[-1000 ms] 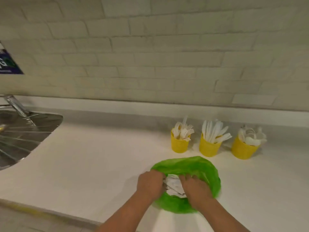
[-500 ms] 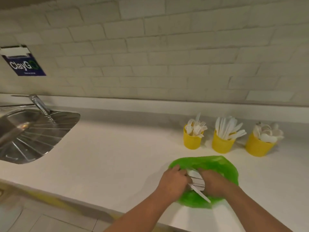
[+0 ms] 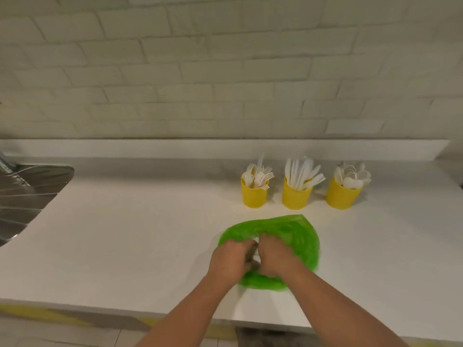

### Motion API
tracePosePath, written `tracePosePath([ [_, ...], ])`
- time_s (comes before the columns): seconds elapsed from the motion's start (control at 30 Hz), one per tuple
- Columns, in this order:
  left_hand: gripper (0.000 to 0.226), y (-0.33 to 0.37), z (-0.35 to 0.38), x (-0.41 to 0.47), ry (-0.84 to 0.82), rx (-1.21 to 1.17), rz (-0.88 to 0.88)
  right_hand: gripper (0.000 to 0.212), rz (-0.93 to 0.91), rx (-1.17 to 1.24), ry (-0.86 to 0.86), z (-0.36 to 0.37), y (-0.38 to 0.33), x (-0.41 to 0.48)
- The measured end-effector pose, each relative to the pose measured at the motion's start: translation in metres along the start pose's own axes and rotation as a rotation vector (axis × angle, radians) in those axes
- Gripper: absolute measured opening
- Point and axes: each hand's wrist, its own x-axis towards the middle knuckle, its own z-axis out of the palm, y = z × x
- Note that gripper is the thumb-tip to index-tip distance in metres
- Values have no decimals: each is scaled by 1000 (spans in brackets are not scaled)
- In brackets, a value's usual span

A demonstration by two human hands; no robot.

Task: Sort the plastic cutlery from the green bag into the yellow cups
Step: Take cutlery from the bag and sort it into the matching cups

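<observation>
The green bag point(image 3: 298, 236) lies flat on the white counter point(image 3: 140, 241), in front of three yellow cups. The left cup point(image 3: 253, 196) holds white forks, the middle cup point(image 3: 295, 199) knives, the right cup point(image 3: 342, 197) spoons. My left hand point(image 3: 230, 261) and my right hand point(image 3: 278, 259) are side by side at the bag's near left part, knuckles up, fingers curled down into it. They close around the bundle of plastic cutlery point(image 3: 252, 257), of which only a pale sliver shows between them.
A steel sink drainer point(image 3: 27, 194) sits at the far left of the counter. A tiled wall runs behind the cups. The counter's front edge point(image 3: 100, 305) is just below my forearms, with floor beyond.
My hands have drawn together over the cutlery, which showed plainly between them before and is now almost covered. The bag and cups stay in place; the camera view has shifted.
</observation>
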Motion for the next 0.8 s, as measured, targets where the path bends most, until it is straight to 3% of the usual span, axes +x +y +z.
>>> tracePosePath([
  [0.13,48,-18,-2,-7,53,-58,-103,68,31,-191,66,9,-6,3],
  [0.4,101,-27,-2,0,-64,-27,-196,72,-6,-242,105,17,4,5],
  [0.67,112,-34,-16,0,-74,-131,-221,60,-126,-257,81,3,17,9],
  [0.8,120,-41,-18,3,-108,-195,-245,46,-189,-105,87,4,30,5],
])
